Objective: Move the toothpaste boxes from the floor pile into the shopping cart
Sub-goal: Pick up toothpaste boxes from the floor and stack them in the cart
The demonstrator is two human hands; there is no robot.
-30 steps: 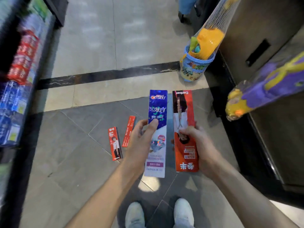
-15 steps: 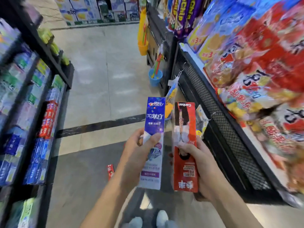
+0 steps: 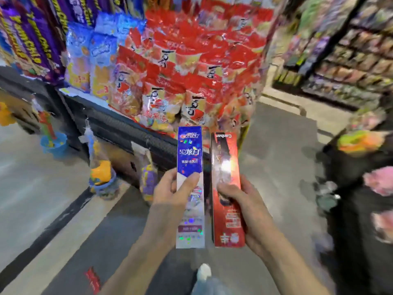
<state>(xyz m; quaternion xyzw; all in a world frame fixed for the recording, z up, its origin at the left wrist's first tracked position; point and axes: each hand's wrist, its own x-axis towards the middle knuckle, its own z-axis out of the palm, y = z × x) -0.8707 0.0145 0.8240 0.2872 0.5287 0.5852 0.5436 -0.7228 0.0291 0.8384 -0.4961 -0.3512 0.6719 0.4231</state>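
Head view, left hand: the left hand [image 3: 170, 194] is closed around the lower half of a long blue-and-white cardboard toothpaste box [image 3: 190, 184], thumb lying across its front face.
Head view, right hand: the right hand [image 3: 244, 205] is closed on a long red cardboard toothpaste box [image 3: 227, 188], fingers wrapped over its right edge and thumb on the front.
Boxes: both are held upright and side by side in front of the person, close together with a narrow gap between them, well above the floor.
Floor: a grey tiled floor [image 3: 63, 220] with a dark stripe runs below; one small red toothpaste box [image 3: 93, 279] lies on it at the lower left, blurred.
Shelf: a display of red snack bags [image 3: 191, 71] and purple packets fills the background behind the boxes.
Hanging goods: netted toy sets with a blue plastic bucket [image 3: 54, 143] hang from the black shelf base on the left.
Foot: a white shoe [image 3: 203, 271] shows below the hands.
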